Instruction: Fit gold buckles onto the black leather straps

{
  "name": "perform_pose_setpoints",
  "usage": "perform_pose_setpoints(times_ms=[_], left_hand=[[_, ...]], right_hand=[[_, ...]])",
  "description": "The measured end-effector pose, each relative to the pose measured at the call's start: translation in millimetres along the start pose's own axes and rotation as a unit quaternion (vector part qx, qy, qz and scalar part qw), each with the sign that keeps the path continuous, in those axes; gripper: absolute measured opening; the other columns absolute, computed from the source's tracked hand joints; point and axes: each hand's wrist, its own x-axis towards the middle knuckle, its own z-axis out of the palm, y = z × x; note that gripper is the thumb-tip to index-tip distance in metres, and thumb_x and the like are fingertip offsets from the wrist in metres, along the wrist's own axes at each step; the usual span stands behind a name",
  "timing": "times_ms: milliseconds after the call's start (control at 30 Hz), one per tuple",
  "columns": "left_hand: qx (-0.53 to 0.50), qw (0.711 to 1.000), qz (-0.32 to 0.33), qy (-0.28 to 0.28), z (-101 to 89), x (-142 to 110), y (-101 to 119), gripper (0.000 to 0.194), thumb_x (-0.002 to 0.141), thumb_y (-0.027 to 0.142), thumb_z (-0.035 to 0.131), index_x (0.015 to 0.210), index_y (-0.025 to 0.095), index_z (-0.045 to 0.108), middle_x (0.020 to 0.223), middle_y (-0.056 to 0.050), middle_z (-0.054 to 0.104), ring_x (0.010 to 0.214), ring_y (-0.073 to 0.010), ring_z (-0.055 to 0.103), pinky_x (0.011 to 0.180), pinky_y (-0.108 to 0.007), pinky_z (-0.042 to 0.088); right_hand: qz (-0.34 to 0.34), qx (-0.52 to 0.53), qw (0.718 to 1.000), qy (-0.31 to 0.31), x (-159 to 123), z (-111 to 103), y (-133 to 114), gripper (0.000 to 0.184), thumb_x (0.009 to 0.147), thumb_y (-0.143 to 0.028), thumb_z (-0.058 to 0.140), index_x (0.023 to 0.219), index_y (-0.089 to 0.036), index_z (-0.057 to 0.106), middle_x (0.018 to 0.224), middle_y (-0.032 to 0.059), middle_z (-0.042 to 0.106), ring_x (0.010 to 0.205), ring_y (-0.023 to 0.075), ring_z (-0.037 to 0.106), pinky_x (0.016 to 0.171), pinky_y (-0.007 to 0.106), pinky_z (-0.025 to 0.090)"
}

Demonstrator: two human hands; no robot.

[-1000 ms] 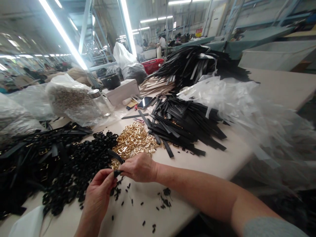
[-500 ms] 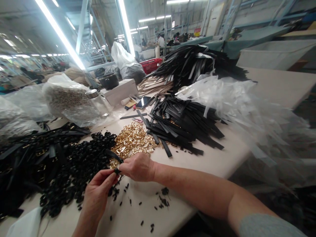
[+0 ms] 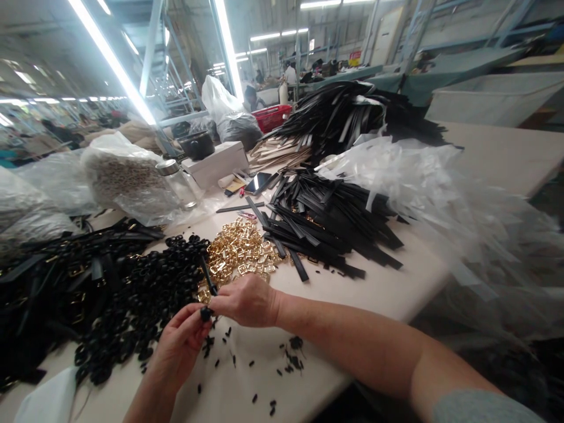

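My left hand is closed, thumb and forefinger pinching a small black loop that looks like a strap keeper. Right against it, my right hand is closed on a narrow black strap, whose free end points up and away. My fingers hide how strap and loop meet. Just beyond my hands lies a heap of gold buckles. A pile of black loops spreads to its left, and small black scraps are scattered on the pale table below my hands.
Black straps lie heaped ahead right, beside crumpled clear plastic. Buckled black straps pile up at far left. Farther back stand a glass jar, a white box and a phone.
The black piece at my left fingertips has turned and now shows as a rounded loop. The strap's free end has swung more upright. Both hands stay nearly in place.
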Motion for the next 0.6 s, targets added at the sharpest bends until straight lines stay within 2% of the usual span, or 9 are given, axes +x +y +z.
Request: perform_pose_setpoints(times_ms=[167, 300, 433, 600], left_hand=[[0.021, 0.999, -0.001, -0.031, -4.6, 0.2, -1.9, 0.042, 0.042, 0.035, 0.096, 0.067, 0.012, 0.073, 0.059, 0.002, 0.057, 0.051, -0.0047, 0.050, 0.045, -0.010, 0.044], [0.029, 0.998, 0.018, -0.045, -8.8, 3.3, -4.7, 0.038, 0.048, 0.037, 0.094, 0.069, 0.013, 0.072, 0.058, 0.003, 0.053, 0.050, -0.0045, 0.047, 0.044, -0.011, 0.042], [0.028, 0.998, 0.009, -0.059, -10.4, 4.3, -5.8, 0.036, 0.050, 0.037, 0.093, 0.066, 0.014, 0.070, 0.055, 0.003, 0.050, 0.049, -0.0042, 0.043, 0.043, -0.012, 0.041], [0.027, 0.996, 0.011, -0.082, -13.8, 3.0, -5.4, 0.034, 0.052, 0.036, 0.093, 0.065, 0.014, 0.070, 0.055, 0.002, 0.054, 0.048, -0.0045, 0.044, 0.044, -0.013, 0.041]], right_hand=[[0.001, 0.031, 0.999, 0.028, -0.8, 1.8, -1.8, 0.023, 0.099, -0.036, 0.046, 0.086, -0.020, 0.056, 0.075, -0.0027, 0.066, 0.063, 0.0094, 0.062, 0.050, 0.025, 0.026], [0.005, 0.029, 0.999, 0.023, -0.2, 1.4, -2.9, 0.025, 0.099, -0.037, 0.047, 0.084, -0.019, 0.056, 0.074, -0.0023, 0.065, 0.063, 0.0090, 0.061, 0.049, 0.025, 0.024], [-0.001, 0.031, 0.999, 0.021, -0.6, 1.8, -2.6, 0.025, 0.099, -0.036, 0.046, 0.085, -0.019, 0.057, 0.074, -0.0024, 0.065, 0.061, 0.0087, 0.058, 0.049, 0.025, 0.023], [-0.013, 0.043, 0.999, 0.020, -2.4, 2.6, -1.1, 0.024, 0.099, -0.038, 0.046, 0.091, -0.021, 0.062, 0.075, -0.0026, 0.065, 0.061, 0.0083, 0.057, 0.049, 0.024, 0.024]])
